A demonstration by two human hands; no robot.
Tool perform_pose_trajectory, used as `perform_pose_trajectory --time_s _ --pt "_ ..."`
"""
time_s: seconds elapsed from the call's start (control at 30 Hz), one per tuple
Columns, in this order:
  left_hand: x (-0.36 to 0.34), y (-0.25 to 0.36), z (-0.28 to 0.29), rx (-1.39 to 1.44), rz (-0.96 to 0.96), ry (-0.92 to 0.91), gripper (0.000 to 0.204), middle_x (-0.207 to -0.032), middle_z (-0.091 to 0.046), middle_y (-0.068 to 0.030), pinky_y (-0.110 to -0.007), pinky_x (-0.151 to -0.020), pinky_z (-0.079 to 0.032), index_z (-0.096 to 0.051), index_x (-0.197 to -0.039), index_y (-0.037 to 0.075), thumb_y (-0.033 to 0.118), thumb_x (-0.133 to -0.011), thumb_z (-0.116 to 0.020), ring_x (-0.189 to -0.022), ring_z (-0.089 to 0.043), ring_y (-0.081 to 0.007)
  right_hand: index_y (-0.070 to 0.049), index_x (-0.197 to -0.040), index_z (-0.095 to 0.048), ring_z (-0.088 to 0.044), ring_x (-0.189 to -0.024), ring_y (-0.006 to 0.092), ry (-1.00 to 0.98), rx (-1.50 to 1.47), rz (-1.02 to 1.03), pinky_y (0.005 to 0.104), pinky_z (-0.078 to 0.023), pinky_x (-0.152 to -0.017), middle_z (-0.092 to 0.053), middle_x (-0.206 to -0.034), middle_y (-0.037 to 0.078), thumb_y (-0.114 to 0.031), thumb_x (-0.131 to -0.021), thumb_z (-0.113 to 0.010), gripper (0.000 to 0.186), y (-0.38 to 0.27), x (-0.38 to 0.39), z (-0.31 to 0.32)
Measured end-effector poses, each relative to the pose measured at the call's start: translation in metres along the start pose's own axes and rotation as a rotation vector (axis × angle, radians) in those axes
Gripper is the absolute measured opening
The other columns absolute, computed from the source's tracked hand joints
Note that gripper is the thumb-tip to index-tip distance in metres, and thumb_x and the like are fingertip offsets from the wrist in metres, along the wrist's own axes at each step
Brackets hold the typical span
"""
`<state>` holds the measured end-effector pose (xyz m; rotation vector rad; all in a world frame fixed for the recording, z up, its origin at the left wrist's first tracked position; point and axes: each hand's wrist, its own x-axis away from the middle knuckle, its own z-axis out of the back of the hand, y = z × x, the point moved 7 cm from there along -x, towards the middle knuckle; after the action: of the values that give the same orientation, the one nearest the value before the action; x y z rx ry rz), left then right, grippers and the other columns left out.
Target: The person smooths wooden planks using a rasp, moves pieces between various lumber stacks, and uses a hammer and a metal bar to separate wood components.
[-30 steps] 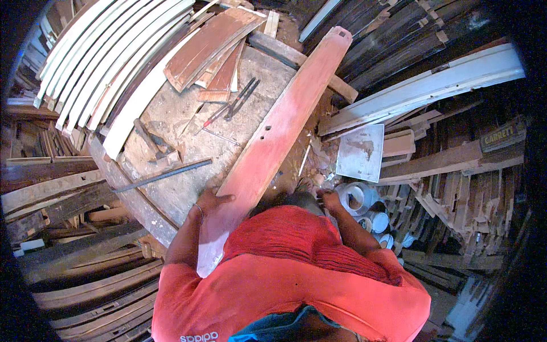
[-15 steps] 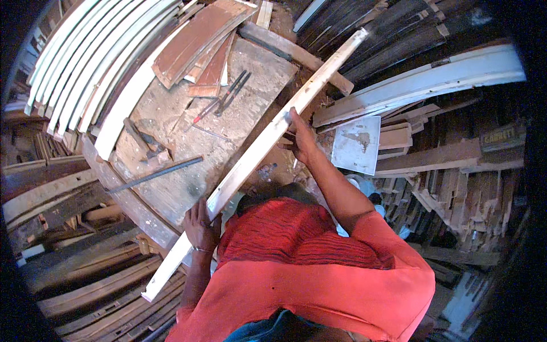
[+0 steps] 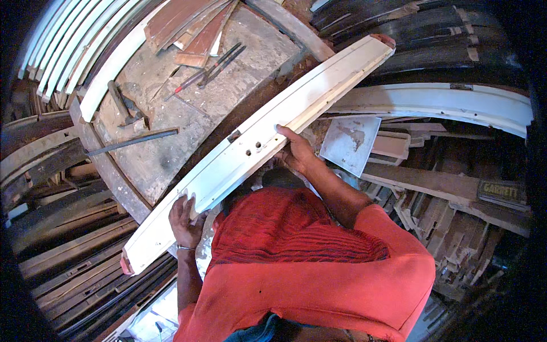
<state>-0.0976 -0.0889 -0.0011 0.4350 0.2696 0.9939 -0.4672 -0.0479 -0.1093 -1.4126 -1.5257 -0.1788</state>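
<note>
White-painted board (image 3: 263,131) held slantwise across the frame's centre
Our left hand (image 3: 187,223) grips its lower-left part, our right hand (image 3: 299,153) its lower edge near the centre, thumb on top; we steady it best by keeping both grips firm and well apart

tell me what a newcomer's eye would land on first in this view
The long white board stands out first, slanting across the middle of the view, with the left hand near its lower end and the right hand at its edge farther up. Next comes the person's bright red shirt across the bottom, then the curved white boards lined up at the upper left.
</note>
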Motion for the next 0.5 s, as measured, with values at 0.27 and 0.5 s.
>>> perform_pose_trajectory --time_s 0.27,0.5 --pt "-0.008 0.007 -0.010 -0.282 0.077 -0.100 0.092 -0.139 -0.052 -0.0205 -0.049 -0.107 -0.038 -0.047 -0.142 0.010 0.022 -0.059 -0.086 -0.129 -0.048 -0.0381 -0.007 -0.124 -0.058 -0.062 -0.108 0.0246 0.022 0.158 0.004 0.0462 -0.052 -0.091 -0.065 -0.115 0.008 -0.037 -0.086 -0.074 0.051 -0.011 0.003 -0.004" --pt "-0.049 -0.023 0.017 -0.090 0.144 -0.215 0.071 -0.123 -0.063 -0.0230 -0.046 -0.101 -0.047 -0.057 -0.129 0.003 0.014 -0.062 -0.077 -0.114 -0.060 -0.0407 0.003 -0.119 -0.061 -0.070 -0.090 0.0256 -0.128 0.466 0.042 0.0395 -0.062 -0.068 -0.068 -0.110 0.015 -0.040 -0.089 -0.072 0.054 -0.057 0.009 -0.048"
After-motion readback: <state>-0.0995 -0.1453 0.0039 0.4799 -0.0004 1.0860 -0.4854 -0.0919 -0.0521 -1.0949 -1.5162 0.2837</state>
